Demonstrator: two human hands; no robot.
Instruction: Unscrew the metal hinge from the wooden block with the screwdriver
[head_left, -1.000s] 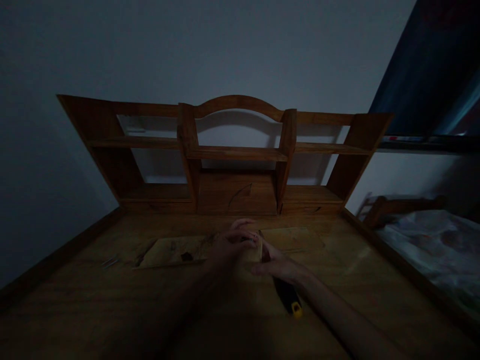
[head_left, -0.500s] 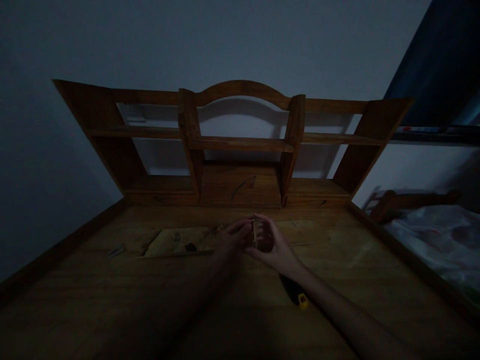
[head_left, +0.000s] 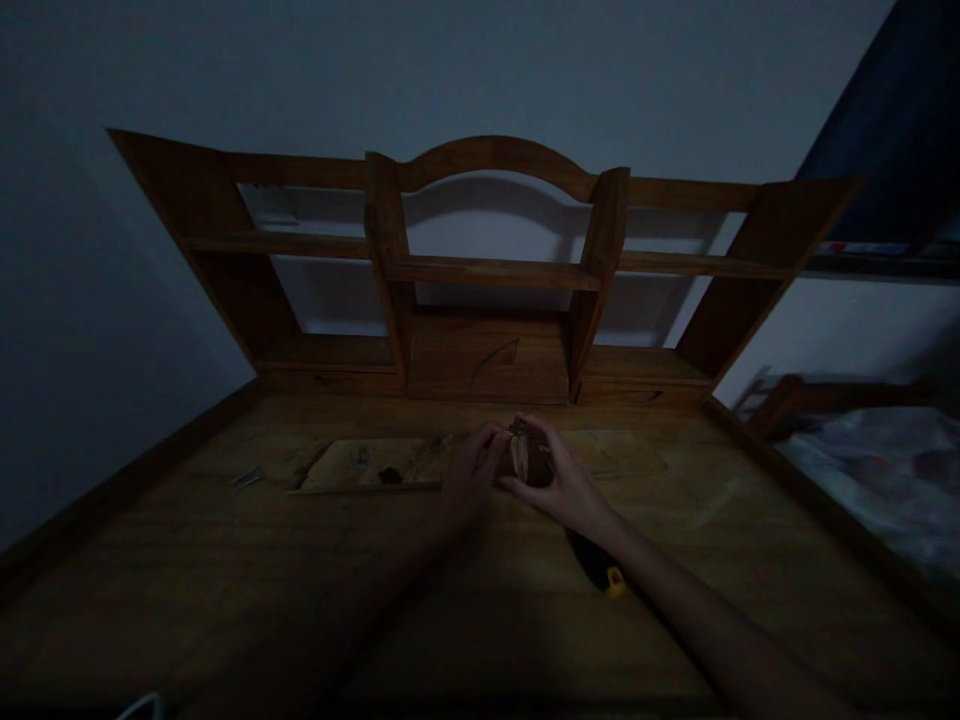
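Note:
Both hands meet over the middle of the wooden desk point(head_left: 420, 620). My right hand point(head_left: 566, 490) curves around a small pale-brown piece point(head_left: 519, 457), thumb below and fingers above. My left hand point(head_left: 476, 462) pinches at the piece's left side with bent fingers. The piece looks wooden, with a darker, uneven top; dim light hides its exact kind. Beneath my right forearm lies a black tool with a yellow end point(head_left: 615, 581), partly covered by the arm. Behind the hands stretches a long, pale, stained strip point(head_left: 337, 468) with dark spots.
Small thin metal items point(head_left: 246, 478) lie on the left of the desk. A wooden shelf unit point(head_left: 495, 272) stands along the back, with a thin dark curved strand point(head_left: 493, 358) at its centre panel. To the right is pale plastic-like sheeting point(head_left: 877, 470). A pale curved edge point(head_left: 146, 706) shows bottom left.
The small piece has turned and now shows a broader pale face between my hands. My left fingers have shifted slightly along it. The whole view has moved a little.

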